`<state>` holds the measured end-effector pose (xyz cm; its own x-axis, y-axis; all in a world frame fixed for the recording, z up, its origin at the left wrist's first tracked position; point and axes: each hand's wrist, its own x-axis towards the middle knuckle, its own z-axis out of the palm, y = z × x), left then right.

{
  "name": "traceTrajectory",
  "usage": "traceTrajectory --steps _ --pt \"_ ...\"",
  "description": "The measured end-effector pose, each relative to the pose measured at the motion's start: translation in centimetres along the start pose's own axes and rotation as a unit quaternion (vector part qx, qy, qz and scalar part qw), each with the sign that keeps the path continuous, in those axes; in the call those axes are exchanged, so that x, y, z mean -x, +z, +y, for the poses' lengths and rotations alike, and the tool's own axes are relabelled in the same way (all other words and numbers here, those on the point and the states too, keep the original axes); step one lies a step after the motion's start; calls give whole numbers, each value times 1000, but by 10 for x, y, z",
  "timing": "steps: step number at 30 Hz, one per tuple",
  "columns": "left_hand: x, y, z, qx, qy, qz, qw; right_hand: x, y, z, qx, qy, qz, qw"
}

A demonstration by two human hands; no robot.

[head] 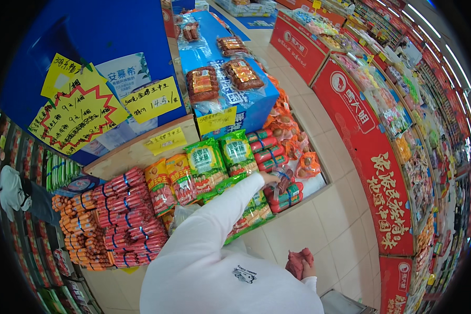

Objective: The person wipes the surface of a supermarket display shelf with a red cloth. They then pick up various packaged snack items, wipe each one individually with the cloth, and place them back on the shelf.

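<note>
My left arm, in a white sleeve, stretches across the display. My left hand has its fingers at the edge of a clear plastic pack of dark red sausages, pinching it. This pack lies over thick red sausages with green labels, bundled in blue bands. Just left of the hand stand green bags of corn sausages. Lower right, beside my body, my right hand grips a crumpled dark pink cloth above the tiled floor.
Pink-wrapped sausage bundles and orange ones are stacked left. Behind stands a blue box topped with sausage packs. Netted round goods lie right. Red candy counters line the aisle. A person stands far left.
</note>
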<state>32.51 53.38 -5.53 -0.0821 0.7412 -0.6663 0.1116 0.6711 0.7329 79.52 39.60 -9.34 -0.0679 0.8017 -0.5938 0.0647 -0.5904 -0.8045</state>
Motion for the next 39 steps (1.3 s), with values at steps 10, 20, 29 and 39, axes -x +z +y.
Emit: traceTrajectory --steps 10,20,29,39 --pt "116 60 -82 387 97 -52 916 68 208 -208 -13 -8 -370 929" --pt "227 58 -60 137 178 -24 974 34 223 -143 -52 -110 -293 948" --pt "221 63 -74 339 160 -125 919 55 237 -162 -151 -33 -245 957" --pt "224 68 -69 457 161 -89 870 48 227 -160 -88 -68 -202 973"
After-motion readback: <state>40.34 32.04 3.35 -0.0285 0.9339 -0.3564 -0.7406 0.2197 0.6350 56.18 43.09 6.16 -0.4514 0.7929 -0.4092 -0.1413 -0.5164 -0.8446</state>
